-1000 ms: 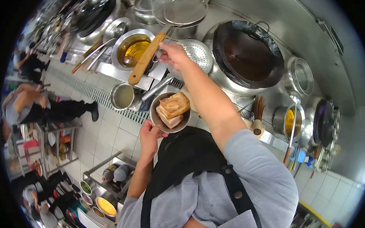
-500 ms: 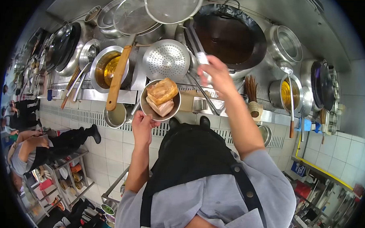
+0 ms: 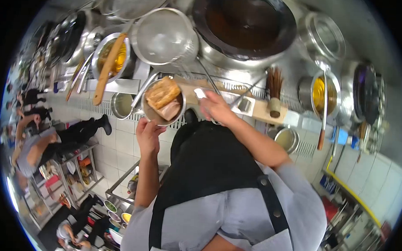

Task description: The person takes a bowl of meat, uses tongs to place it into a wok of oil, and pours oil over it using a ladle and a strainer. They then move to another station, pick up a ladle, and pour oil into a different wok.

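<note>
My left hand (image 3: 149, 131) pinches the near rim of a round metal bowl (image 3: 181, 108). Inside lie two thick blocks of cooked meat, a browned block (image 3: 163, 92) leaning over a paler block (image 3: 170, 110). To the right of the bowl, my right hand (image 3: 216, 107) is closed around the white grip (image 3: 200, 93) of a mesh strainer (image 3: 162, 35). The strainer's round mesh sits beyond the bowl, covering most of the perforated ladle beneath it. Part of its handle is blurred.
A large dark wok (image 3: 244, 27) with dark liquid stands at the back. Pots of yellow oil flank me, a left pot (image 3: 119, 60) with a wooden handle (image 3: 110, 69) across it and a right pot (image 3: 319, 92). A bamboo brush (image 3: 275, 92) stands at the counter edge. Other people are at left.
My right hand has moved down and left, bringing the strainer from over the wok's left side to above the perforated ladle. The bowl in my left hand has shifted slightly left.
</note>
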Motion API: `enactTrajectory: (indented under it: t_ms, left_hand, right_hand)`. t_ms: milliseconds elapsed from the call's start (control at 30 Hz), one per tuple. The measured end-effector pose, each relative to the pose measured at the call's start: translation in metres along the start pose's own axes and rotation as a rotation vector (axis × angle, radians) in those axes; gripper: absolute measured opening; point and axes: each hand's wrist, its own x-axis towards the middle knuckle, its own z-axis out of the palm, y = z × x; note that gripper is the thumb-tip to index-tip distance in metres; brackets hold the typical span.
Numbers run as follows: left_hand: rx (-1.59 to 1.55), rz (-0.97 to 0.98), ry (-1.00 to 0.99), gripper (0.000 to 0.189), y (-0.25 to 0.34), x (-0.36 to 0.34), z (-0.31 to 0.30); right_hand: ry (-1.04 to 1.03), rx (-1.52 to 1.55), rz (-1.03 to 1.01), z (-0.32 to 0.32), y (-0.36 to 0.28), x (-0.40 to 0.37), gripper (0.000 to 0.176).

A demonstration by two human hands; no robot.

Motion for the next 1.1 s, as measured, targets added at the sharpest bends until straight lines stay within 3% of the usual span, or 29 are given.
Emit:
enactTrajectory:
  t_ms: [200, 333, 500, 567, 633, 767, 800, 867, 933, 1100]
  left_hand:
    - [0.008, 0.020, 0.043, 0.010, -0.002, -0.014, -0.033]
    - [0.069, -0.013, 0.035, 0.010, 0.015, -0.009, -0.043]
    - [0.078, 0.035, -0.106, 0.009, 0.024, 0.025, -0.025]
    - [0.097, 0.062, -0.185, 0.009, 0.025, 0.036, -0.010]
    - [0.111, 0.066, -0.201, 0.009, 0.026, 0.044, 0.007]
    - [0.128, 0.061, -0.204, 0.010, 0.026, 0.045, 0.031]
    - [0.124, 0.051, -0.211, 0.010, 0.025, 0.045, 0.038]
    - [0.119, 0.051, -0.187, 0.010, 0.018, 0.040, 0.047]
    - [0.118, 0.056, -0.160, 0.010, 0.016, 0.033, 0.060]
    - [0.136, 0.004, -0.109, 0.007, -0.001, 0.018, 0.082]
  right_hand:
    - [-0.026, 0.136, 0.063, 0.045, 0.055, 0.011, 0.014]
    - [0.064, 0.063, 0.113, 0.055, 0.062, 0.009, 0.017]
    - [-0.068, 0.225, 0.218, 0.044, 0.087, 0.011, 0.039]
    - [-0.083, 0.130, 0.207, 0.006, 0.129, -0.003, 0.037]
    - [0.132, 0.124, 0.331, -0.041, 0.165, -0.030, 0.033]
    - [0.805, 0.256, 0.445, -0.151, 0.267, -0.042, 0.038]
    - [0.609, -0.126, 0.241, -0.206, 0.374, -0.034, 0.043]
    - [0.858, 0.451, 0.457, -0.205, 0.320, -0.021, 0.038]
    - [0.847, 0.653, 0.358, -0.204, 0.292, -0.007, 0.024]
    - [0.879, 0.732, 0.297, -0.224, 0.337, 0.011, 0.023]
